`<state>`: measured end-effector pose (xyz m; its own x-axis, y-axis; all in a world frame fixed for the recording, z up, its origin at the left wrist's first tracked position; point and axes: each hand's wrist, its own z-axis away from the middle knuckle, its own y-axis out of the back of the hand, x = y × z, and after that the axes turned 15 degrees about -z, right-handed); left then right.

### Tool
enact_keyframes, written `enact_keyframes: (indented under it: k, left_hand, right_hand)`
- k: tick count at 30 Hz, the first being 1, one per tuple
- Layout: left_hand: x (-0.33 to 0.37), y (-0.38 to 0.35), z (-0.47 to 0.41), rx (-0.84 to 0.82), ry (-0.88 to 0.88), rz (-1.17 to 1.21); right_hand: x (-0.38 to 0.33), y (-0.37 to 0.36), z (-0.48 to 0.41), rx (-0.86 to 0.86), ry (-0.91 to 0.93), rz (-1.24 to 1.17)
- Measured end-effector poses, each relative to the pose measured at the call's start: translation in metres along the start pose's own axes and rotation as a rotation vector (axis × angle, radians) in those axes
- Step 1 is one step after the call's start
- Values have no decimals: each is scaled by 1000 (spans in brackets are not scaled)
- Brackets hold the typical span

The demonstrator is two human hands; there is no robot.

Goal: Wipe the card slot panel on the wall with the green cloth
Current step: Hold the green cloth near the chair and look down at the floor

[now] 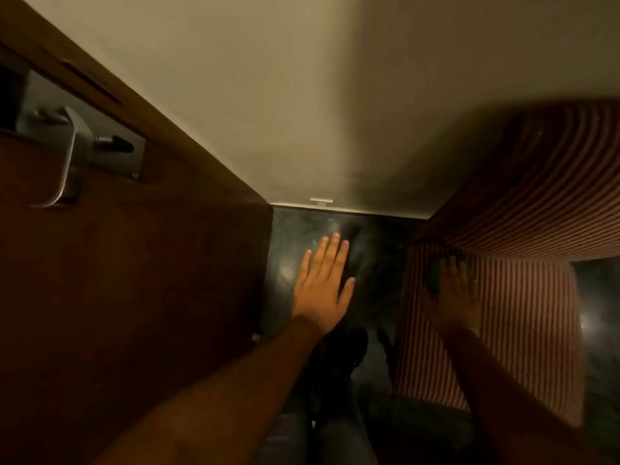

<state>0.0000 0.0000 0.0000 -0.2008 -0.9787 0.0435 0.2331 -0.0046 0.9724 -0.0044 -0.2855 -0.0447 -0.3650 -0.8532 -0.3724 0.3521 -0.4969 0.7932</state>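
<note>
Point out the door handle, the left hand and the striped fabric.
door handle (pixel 65 156): head view, on the metal lever.
left hand (pixel 322 290): head view, back of the open hand.
striped fabric (pixel 523 313): head view, on its hanging front face.

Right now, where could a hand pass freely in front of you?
Free: the dark floor strip between the wooden door and striped fabric, where the left hand hovers. Crowded: the right side, where the fabric surrounds the right hand.
</note>
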Motion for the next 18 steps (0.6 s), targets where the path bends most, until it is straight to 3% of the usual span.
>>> enact_keyframes:
  k: [5, 18]
  left_hand:
    - [5, -17, 5, -76, -9, -18]
    - [20, -44, -1, -94, -23, -27]
  right_hand:
    - [20, -18, -17, -116, -86, 85]
    - [44, -45, -34, -145, -94, 165]
